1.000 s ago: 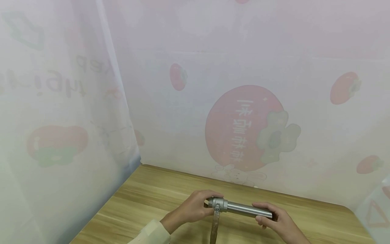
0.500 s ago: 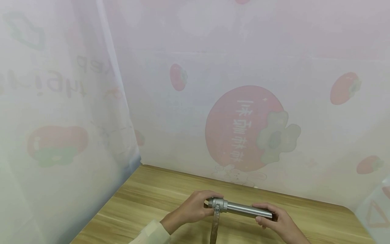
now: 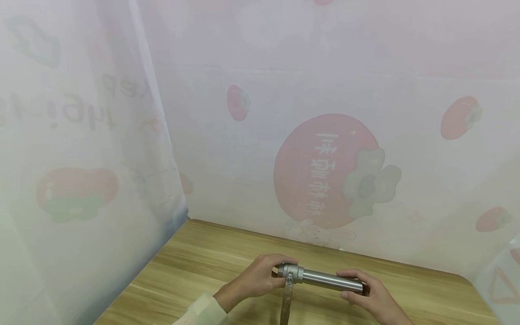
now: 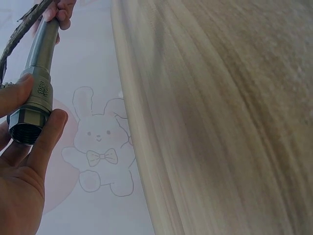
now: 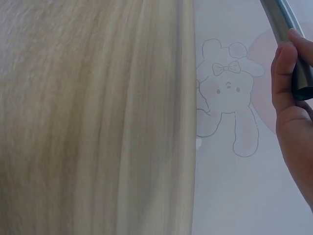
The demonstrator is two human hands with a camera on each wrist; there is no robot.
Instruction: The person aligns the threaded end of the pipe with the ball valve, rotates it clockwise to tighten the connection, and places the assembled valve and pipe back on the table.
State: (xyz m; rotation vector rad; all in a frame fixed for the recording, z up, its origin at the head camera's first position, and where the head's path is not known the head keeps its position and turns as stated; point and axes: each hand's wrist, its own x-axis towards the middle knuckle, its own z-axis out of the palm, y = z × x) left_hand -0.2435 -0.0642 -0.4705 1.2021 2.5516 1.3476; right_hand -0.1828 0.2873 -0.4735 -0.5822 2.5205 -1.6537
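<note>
A metal ball valve [image 3: 290, 272] with a long lever handle [image 3: 286, 300] is joined to a smooth steel pipe [image 3: 331, 280]. My left hand [image 3: 260, 276] grips the valve end between thumb and fingers. In the left wrist view the valve body [image 4: 41, 93] shows cast markings and an open threaded hex end, with the left hand [image 4: 24, 181] around it. My right hand [image 3: 371, 295] holds the pipe's far end, thumb on the near side and fingers on the far side. The right wrist view shows the right hand [image 5: 293, 107] around the pipe [image 5: 283, 22], its hollow end visible.
A wood-grain table [image 3: 203, 253] lies beneath the hands. Behind it hangs a pale curtain [image 3: 243, 180] printed with red fruit and cartoon rabbits. Another printed curtain [image 3: 81, 149] closes off the left side.
Hardly anything differs. Both hands keep the valve and pipe in the same place, with only a slight shift of the right fingers along the pipe end.
</note>
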